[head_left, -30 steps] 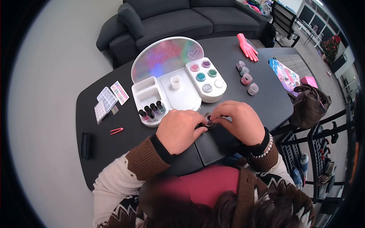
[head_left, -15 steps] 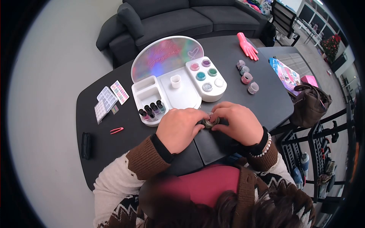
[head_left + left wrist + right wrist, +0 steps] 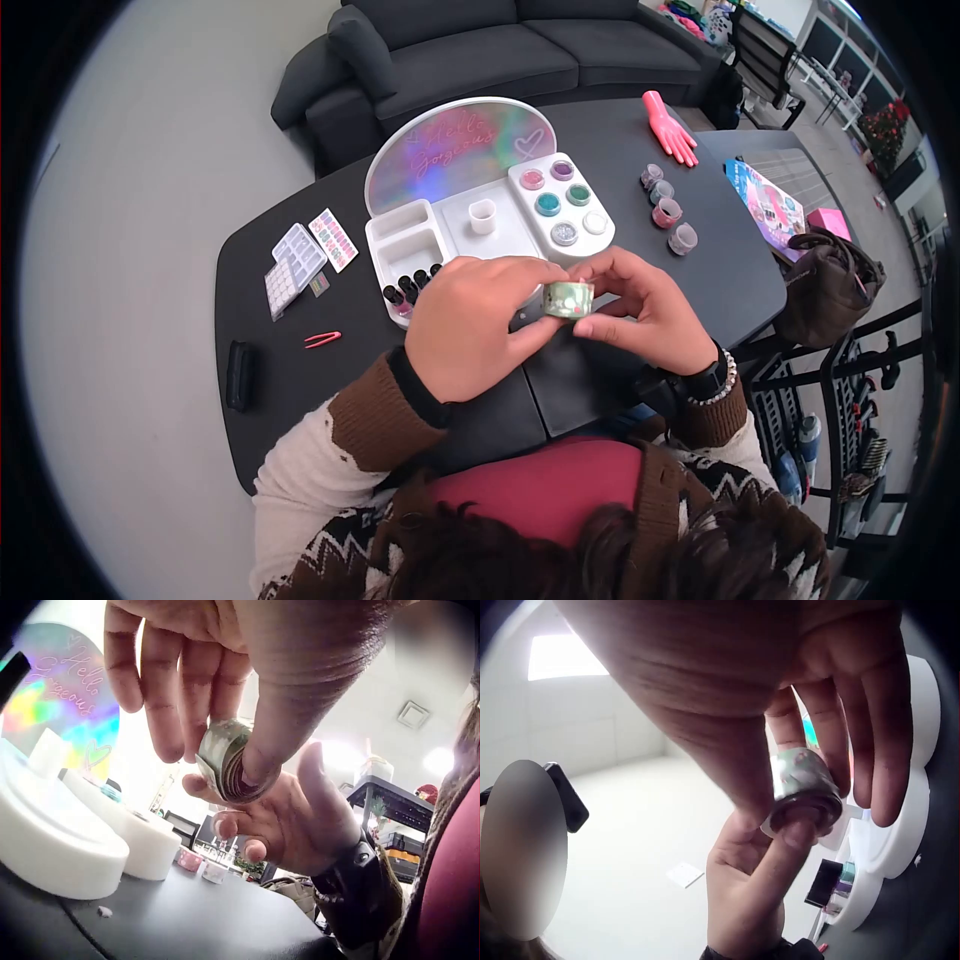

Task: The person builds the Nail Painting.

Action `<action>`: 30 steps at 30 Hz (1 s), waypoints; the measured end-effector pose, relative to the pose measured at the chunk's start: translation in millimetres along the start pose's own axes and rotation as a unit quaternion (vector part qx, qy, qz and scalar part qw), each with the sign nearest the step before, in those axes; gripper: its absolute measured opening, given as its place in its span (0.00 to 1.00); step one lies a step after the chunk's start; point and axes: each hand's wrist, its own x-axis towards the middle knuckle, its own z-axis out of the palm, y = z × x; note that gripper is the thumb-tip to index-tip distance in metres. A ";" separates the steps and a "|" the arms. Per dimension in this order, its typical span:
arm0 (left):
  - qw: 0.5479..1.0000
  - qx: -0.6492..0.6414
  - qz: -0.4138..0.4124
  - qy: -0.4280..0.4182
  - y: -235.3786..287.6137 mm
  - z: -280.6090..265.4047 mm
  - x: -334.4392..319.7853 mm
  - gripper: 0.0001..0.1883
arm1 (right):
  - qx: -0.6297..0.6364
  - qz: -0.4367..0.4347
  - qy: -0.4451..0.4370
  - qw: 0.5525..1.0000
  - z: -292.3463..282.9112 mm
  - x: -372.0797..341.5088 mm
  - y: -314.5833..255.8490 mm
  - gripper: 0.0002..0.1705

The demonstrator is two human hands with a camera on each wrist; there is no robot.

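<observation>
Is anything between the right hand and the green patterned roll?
Nothing visible blocks the right hand from the patterned roll; its fingers are right at the roll, though contact is unclear. The left hand grips the roll from the other side, its thumb at the open end.

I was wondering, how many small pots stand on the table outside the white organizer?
4, in a row right of the organizer: the farthest pot, the second pot, the third pot and the nearest pot.
</observation>
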 end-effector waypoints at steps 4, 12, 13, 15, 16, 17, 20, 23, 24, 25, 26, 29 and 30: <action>0.997 -0.058 -0.042 0.011 -0.6 -7.2 5.7 0.16 | -0.018 -0.047 0.041 0.998 7.5 3.6 0.0 0.27; 0.984 -0.149 -0.089 -0.038 -4.9 -13.0 5.4 0.18 | -0.009 -0.048 0.034 0.998 4.2 1.4 6.6 0.23; 0.981 -0.162 -0.094 -0.045 -5.3 -13.1 5.3 0.18 | 0.000 -0.046 0.031 0.998 3.8 1.1 8.2 0.24; 0.975 -0.179 -0.113 -0.065 -3.2 -16.3 6.7 0.18 | 0.010 -0.044 0.029 0.999 3.3 0.4 8.7 0.24; 0.968 -0.196 -0.132 -0.085 -2.5 -17.4 7.3 0.18 | 0.013 -0.035 0.028 0.999 3.0 0.2 7.4 0.24; 0.968 -0.196 -0.132 -0.086 -2.7 -17.3 7.4 0.18 | 0.015 -0.026 0.028 0.999 2.8 0.1 6.8 0.24; 0.954 -0.233 -0.163 -0.097 -3.0 -16.8 7.7 0.18 | 0.032 -0.016 0.033 0.999 3.2 1.3 10.8 0.24; 0.950 -0.234 -0.181 -0.098 -4.3 -13.7 6.4 0.19 | 0.072 -0.014 0.032 0.997 4.3 4.3 15.4 0.25; 0.948 -0.251 -0.179 -0.080 -6.9 -9.8 5.1 0.22 | 0.072 -0.015 0.032 0.997 4.5 5.9 18.6 0.25; 0.945 -0.268 -0.177 -0.061 -8.4 -7.7 4.4 0.24 | 0.105 -0.018 0.038 0.994 4.9 8.2 23.3 0.25; 0.945 -0.268 -0.177 -0.061 -8.0 -7.9 4.9 0.24 | 0.137 -0.021 0.045 0.989 5.3 10.3 27.8 0.26; 0.940 -0.282 -0.183 -0.064 -7.4 -8.3 6.0 0.29 | 0.153 -0.025 0.042 0.987 6.3 14.8 39.2 0.26; 0.938 -0.285 -0.190 -0.060 -7.9 -7.4 5.3 0.30 | 0.152 -0.025 0.042 0.987 6.6 15.6 40.8 0.26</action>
